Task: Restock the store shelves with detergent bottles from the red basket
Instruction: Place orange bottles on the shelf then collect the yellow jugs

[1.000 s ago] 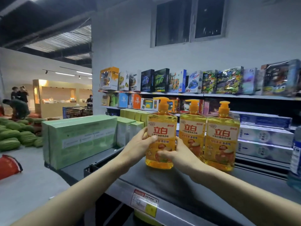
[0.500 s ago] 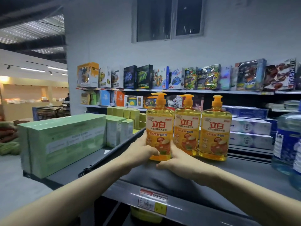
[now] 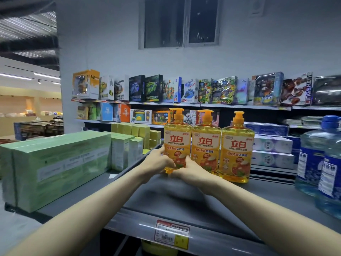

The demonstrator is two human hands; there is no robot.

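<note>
Yellow detergent bottle (image 3: 177, 143) stands upright at the left end of a three-bottle row on the grey shelf (image 3: 184, 198), left hand (image 3: 156, 162) and right hand (image 3: 191, 169) gripping its base from either side.

"立白" on three detergent bottles (image 3: 205, 143), "12" on orange toy box (image 3: 85, 85), price tag (image 3: 171, 233) print illegible

Yellow detergent bottles (image 3: 205, 145), orange pumps, upright in row on shelf (image 3: 184, 196); leftmost bottle (image 3: 177, 139) gripped low.
</note>
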